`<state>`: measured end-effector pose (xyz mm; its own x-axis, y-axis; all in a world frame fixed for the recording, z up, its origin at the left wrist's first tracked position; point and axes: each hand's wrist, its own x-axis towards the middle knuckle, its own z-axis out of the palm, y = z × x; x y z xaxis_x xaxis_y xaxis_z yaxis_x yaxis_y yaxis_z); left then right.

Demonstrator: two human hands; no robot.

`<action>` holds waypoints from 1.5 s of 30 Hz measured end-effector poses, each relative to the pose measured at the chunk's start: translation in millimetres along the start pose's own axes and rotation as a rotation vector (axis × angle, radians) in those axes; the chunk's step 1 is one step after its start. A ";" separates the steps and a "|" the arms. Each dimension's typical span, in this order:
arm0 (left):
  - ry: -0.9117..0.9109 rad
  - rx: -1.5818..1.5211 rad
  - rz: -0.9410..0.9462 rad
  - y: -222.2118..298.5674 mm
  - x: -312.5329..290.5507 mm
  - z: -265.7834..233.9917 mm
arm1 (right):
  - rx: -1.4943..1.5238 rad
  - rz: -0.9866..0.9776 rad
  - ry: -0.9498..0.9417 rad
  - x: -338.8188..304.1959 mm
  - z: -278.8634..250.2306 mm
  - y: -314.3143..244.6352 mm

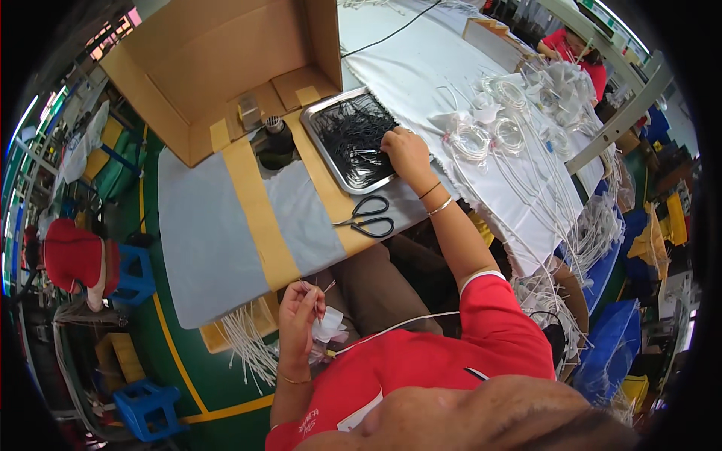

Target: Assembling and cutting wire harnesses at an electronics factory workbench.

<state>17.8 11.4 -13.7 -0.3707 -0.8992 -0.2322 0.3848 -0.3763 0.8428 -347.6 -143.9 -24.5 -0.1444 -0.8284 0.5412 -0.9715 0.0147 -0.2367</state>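
Observation:
My left hand (pixel 302 304) is closed in a pinch on the thin wire ends of a white cable (pixel 398 323), just off the table's near edge. That cable runs across my lap to the right. My right hand (pixel 408 154) reaches over the right side of a metal tray (pixel 352 188). Its fingers are pinched together among thin black tube pieces (pixel 350 128) heaped in the tray. A small shiny sliver shows by those fingertips, and I cannot make out what they hold. Black-handled scissors (pixel 368 216) lie below the tray.
An open cardboard box (pixel 218 60) stands at the back, with a dark heat gun (pixel 276 139) upright before it, nozzle up. Coiled white cables (pixel 474 139) cover the white cloth on the right. More cables (pixel 248 342) hang below the table. Blue stools (pixel 147 406) stand left; co-workers sit nearby.

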 end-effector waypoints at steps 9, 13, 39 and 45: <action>0.007 -0.018 -0.006 -3.2 -5.0 -2.3 | 0.894 0.450 -0.059 -10.4 -28.8 -20.8; 0.011 -0.004 -0.013 -0.6 -3.1 1.7 | 1.551 0.688 -0.099 -25.1 -26.7 -25.2; 0.074 0.145 0.015 1.7 -16.3 10.6 | 1.259 0.389 -0.620 -157.5 -103.0 -177.1; 0.096 0.143 0.011 2.3 -17.3 10.4 | 1.136 0.197 -0.486 -159.4 -99.9 -177.1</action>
<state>16.3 28.4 -2.7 -0.2816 -0.9231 -0.2620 0.2614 -0.3365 0.9047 -171.4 41.5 11.8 0.0504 -0.9914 0.1209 -0.1953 -0.1285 -0.9723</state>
